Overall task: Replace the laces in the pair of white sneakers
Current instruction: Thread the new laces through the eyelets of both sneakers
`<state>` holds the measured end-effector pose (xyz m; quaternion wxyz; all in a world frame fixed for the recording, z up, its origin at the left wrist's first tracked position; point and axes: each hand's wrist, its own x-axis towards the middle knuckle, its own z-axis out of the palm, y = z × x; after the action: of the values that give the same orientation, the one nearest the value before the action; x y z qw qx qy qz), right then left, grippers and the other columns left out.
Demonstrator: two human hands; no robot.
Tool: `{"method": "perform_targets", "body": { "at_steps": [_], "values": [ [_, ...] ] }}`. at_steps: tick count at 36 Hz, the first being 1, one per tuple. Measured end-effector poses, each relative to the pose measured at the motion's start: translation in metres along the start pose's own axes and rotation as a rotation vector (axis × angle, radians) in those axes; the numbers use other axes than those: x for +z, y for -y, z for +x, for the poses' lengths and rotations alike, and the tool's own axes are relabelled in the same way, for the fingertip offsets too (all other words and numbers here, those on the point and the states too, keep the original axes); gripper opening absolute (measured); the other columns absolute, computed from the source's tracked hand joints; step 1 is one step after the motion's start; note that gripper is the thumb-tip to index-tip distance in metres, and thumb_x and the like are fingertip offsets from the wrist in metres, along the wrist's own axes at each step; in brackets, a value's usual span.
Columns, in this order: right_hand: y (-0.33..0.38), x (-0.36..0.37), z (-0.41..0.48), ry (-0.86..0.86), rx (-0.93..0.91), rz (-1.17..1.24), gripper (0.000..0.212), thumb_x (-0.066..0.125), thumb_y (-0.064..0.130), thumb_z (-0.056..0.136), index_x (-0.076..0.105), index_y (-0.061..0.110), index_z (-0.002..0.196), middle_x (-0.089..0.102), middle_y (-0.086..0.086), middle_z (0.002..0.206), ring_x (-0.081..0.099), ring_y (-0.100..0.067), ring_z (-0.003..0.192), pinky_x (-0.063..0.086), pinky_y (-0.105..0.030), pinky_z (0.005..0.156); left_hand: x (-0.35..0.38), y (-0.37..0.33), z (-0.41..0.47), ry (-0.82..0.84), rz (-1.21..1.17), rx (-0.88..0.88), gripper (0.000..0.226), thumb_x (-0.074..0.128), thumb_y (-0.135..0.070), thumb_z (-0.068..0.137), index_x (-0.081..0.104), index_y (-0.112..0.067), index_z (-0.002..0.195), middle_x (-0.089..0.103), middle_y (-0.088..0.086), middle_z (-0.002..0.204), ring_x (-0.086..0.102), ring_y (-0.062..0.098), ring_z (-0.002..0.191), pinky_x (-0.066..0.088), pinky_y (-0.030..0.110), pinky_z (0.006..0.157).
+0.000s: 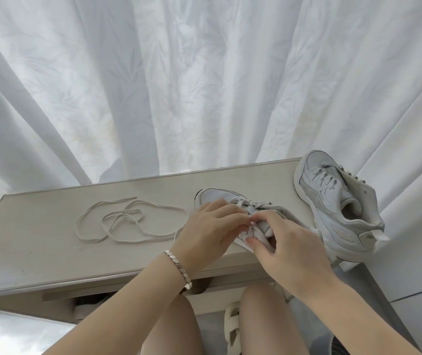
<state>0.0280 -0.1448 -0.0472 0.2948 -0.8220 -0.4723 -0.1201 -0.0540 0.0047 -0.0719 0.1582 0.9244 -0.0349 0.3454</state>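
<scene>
**Two hands on one sneaker, its mate set aside**

Both hands work at the near sneaker [213, 196], which lies on the front edge of the desk [38, 252] with its toe pointing away, probably so the eyelets sit close under the eyes. The left hand [211, 226] curls over the lacing and steadies the shoe. Its fingertips are hidden against the right hand's, so I cannot tell whether they pinch a lace. The right hand [285, 245] pinches the shoe's upper between thumb and fingers.

The second sneaker [333, 201] lies tipped on its side at the desk's right end, out of the way. A loose lace [128, 221] lies in loops just to the left of the hands, within easy reach.

The desk is pale wood grain. A white patterned curtain [204, 73] hangs in folds behind it.
</scene>
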Motion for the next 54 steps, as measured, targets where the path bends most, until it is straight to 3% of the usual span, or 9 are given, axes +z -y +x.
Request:
{"method": "perform_targets", "body": {
  "at_steps": [15, 23, 28, 32, 35, 39, 43, 49, 54],
  "values": [
    [0.003, -0.012, 0.008, 0.272, 0.117, 0.121, 0.039, 0.062, 0.044, 0.085, 0.049, 0.034, 0.12, 0.06, 0.017, 0.095, 0.055, -0.003, 0.096, 0.03, -0.013, 0.061, 0.012, -0.003, -0.003, -0.152, 0.006, -0.029, 0.004, 0.049, -0.016, 0.094, 0.051, -0.019, 0.095, 0.054, -0.009, 0.094, 0.051, 0.012, 0.081, 0.042, 0.019, 0.076],
    [0.008, -0.005, 0.018, 0.283, 0.205, 0.205, 0.031, 0.063, 0.04, 0.085, 0.053, 0.031, 0.113, 0.045, 0.023, 0.073, 0.041, -0.002, 0.077, 0.029, -0.015, 0.061, -0.004, -0.025, 0.013, -0.214, -0.105, -0.076, 0.003, 0.046, -0.019, 0.095, 0.048, -0.019, 0.092, 0.052, -0.01, 0.095, 0.052, 0.011, 0.084, 0.046, 0.026, 0.076],
    [0.019, -0.004, 0.028, 0.266, 0.262, 0.294, 0.029, 0.063, 0.026, 0.082, 0.036, 0.034, 0.074, 0.04, 0.014, 0.062, 0.043, -0.003, 0.062, 0.03, -0.009, 0.055, -0.042, -0.065, 0.056, -0.419, -0.512, -0.303, 0.01, 0.051, -0.012, 0.083, 0.055, -0.021, 0.082, 0.06, -0.011, 0.081, 0.062, 0.008, 0.078, 0.05, 0.019, 0.074],
    [0.019, -0.006, 0.035, 0.266, 0.174, 0.118, 0.031, 0.063, 0.044, 0.083, 0.058, 0.029, 0.109, 0.058, 0.009, 0.086, 0.054, -0.013, 0.085, 0.034, -0.02, 0.066, -0.057, -0.055, 0.064, -0.4, -0.655, -0.537, 0.016, 0.058, -0.013, 0.088, 0.06, -0.026, 0.08, 0.067, -0.013, 0.079, 0.065, 0.006, 0.081, 0.055, 0.024, 0.075],
    [0.025, -0.018, 0.043, 0.064, 0.01, -0.137, 0.031, 0.062, 0.049, 0.081, 0.065, 0.028, 0.104, 0.057, 0.01, 0.071, 0.056, -0.014, 0.063, 0.028, -0.018, 0.049, -0.062, -0.046, 0.061, -0.381, -0.653, -0.65, 0.021, 0.056, -0.007, 0.091, 0.063, -0.024, 0.079, 0.068, -0.013, 0.075, 0.063, 0.002, 0.079, 0.05, 0.016, 0.069],
    [0.025, -0.022, 0.053, 0.29, 0.016, 0.266, 0.022, 0.055, 0.039, 0.091, 0.05, 0.038, 0.069, 0.041, 0.012, 0.052, 0.043, -0.001, 0.059, 0.03, -0.016, 0.052, -0.065, -0.05, 0.06, -0.36, -0.846, -0.74, 0.017, 0.054, -0.003, 0.091, 0.063, -0.012, 0.08, 0.066, -0.006, 0.07, 0.062, 0.008, 0.069, 0.052, 0.021, 0.064],
    [0.017, -0.019, 0.06, 0.32, 0.146, 0.62, 0.032, 0.051, 0.035, 0.091, 0.066, 0.013, 0.074, 0.052, 0.013, 0.048, 0.05, 0.001, 0.051, 0.038, -0.01, 0.057, -0.059, -0.05, 0.05, -0.286, -0.592, -0.783, 0.016, 0.059, -0.007, 0.089, 0.062, -0.022, 0.084, 0.069, -0.007, 0.077, 0.065, 0.003, 0.075, 0.05, 0.016, 0.073],
    [0.009, -0.021, 0.059, 0.268, 0.29, 0.79, 0.053, 0.031, 0.05, 0.085, 0.069, 0.017, 0.069, 0.056, 0.005, 0.062, 0.055, -0.001, 0.058, 0.041, -0.015, 0.068, -0.021, -0.06, 0.018, 0.124, -0.276, -0.855, 0.051, 0.059, -0.053, 0.08, 0.043, -0.034, 0.125, 0.041, -0.031, 0.119, 0.036, -0.011, 0.114, 0.025, -0.003, 0.09],
    [0.009, -0.023, 0.055, 0.162, 0.163, 0.942, 0.054, 0.034, 0.056, 0.087, 0.059, 0.025, 0.051, 0.064, 0.007, 0.064, 0.065, -0.01, 0.075, 0.048, -0.024, 0.082, -0.001, -0.054, 0.012, 0.131, -0.066, -0.763, 0.072, 0.033, -0.072, 0.063, 0.046, -0.038, 0.125, 0.038, -0.028, 0.129, 0.029, -0.001, 0.122, 0.024, 0.018, 0.099]
  ]
}}
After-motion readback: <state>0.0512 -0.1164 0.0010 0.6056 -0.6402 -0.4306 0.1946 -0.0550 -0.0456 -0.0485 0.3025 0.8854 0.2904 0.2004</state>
